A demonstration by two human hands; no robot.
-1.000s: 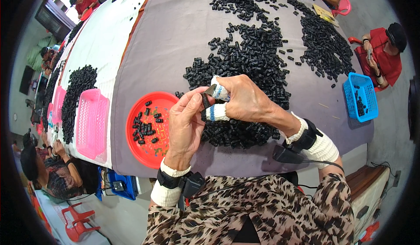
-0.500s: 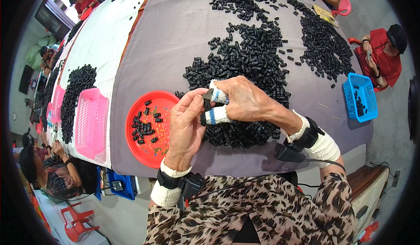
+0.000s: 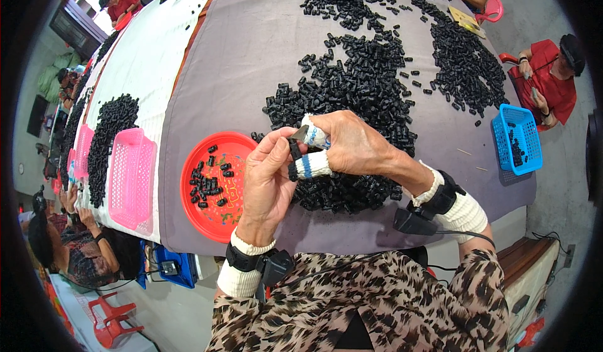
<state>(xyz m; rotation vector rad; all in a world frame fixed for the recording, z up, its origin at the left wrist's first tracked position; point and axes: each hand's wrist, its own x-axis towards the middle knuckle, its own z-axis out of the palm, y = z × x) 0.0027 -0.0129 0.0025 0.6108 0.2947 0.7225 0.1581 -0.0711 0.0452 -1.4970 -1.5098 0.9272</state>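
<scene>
One flat, pointed blade (image 3: 301, 133) sits beside a slim black piece (image 3: 295, 149).

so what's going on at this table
A person's left hand pinches a small black piece, while the right hand, with white covers on thumb and finger, holds a small metal blade at it. Whether the blade touches is too small to tell. A big pile of black pieces lies beyond the hands, and some more sit in a red tray to the left. At the far right, someone in a red top sits near a blue basket.
</scene>
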